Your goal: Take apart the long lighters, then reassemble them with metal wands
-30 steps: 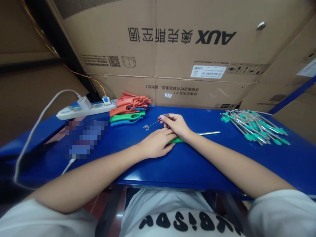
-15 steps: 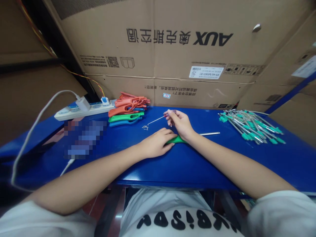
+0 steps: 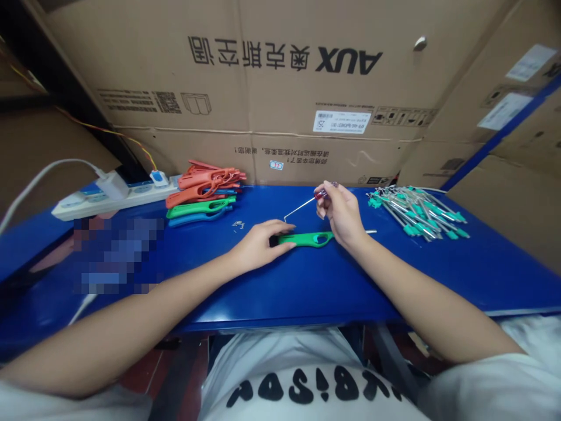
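A green long-nosed lighter (image 3: 302,239) lies on the blue table, its trigger opening in view and its metal tube (image 3: 371,231) pointing right. My left hand (image 3: 262,242) is closed round the lighter's left end, thumb on the near side and fingers on the far side. Above the lighter, my right hand (image 3: 344,213) grips a thin screwdriver (image 3: 302,207) by its clear red handle. The screwdriver's tip is beside my left fingers; whether it carries anything is too small to tell. Small metal pieces, seemingly screws (image 3: 239,224), lie left of my left hand.
Orange, green and blue lighter bodies (image 3: 201,193) are stacked at the back left, near a white power strip (image 3: 118,197). Metal tubes with teal ends (image 3: 416,211) form a pile at right. A cardboard wall (image 3: 245,88) stands behind the blue table (image 3: 280,292).
My right hand has carried the screwdriver tip from the small metal pieces over to the lighter's left end. My left hand now holds that end with thumb and fingers apart. The view has shifted.
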`<state>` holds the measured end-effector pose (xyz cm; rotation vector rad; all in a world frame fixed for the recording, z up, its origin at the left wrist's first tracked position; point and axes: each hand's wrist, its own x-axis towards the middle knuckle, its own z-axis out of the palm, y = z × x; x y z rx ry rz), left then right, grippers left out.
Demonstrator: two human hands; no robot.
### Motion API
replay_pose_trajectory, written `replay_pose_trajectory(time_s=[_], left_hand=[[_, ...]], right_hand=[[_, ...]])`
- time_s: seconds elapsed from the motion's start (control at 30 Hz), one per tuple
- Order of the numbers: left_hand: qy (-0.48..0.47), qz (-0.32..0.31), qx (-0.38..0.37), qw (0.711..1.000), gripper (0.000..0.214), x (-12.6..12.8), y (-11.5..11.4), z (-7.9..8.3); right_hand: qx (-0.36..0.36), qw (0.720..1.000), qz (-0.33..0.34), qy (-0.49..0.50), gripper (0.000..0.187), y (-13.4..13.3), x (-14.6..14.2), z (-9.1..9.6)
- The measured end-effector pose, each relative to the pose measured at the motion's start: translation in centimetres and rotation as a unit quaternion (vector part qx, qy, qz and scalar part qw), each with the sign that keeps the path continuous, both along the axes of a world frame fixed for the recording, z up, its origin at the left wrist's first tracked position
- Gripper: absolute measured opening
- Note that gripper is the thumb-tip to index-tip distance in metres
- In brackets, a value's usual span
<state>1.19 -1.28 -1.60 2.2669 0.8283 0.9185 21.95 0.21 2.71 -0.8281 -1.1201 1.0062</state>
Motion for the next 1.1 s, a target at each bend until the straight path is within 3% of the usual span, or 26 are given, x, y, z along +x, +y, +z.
replay_pose_trajectory(time_s=[0.17,0.3,0.43,1.1], left_hand=[[-0.131,0.061,-0.111,0.983,0.046,0.0,0.2,0.5],[-0.149,0.11,-0.064,0.981,0.034,-0.1,-0.2,1.5],[-0.138,0.103,-0.031,0.985,0.028,-0.2,-0.5,1.7],[-0.097,0.127,-0.015,0.987,0.023,-0.4,-0.4,1.7]], right_hand=[[0.002,1.0,-0.012,-0.014,0.038,0.1,0.3,0.1],[0.0,1.0,-0.001,-0.023,0.04,-0.3,-0.2,-0.2],[0.001,1.0,0.016,-0.022,0.04,-0.5,-0.5,-0.4],[0.0,1.0,0.016,-0.026,0.042,-0.3,-0.3,-0.5]])
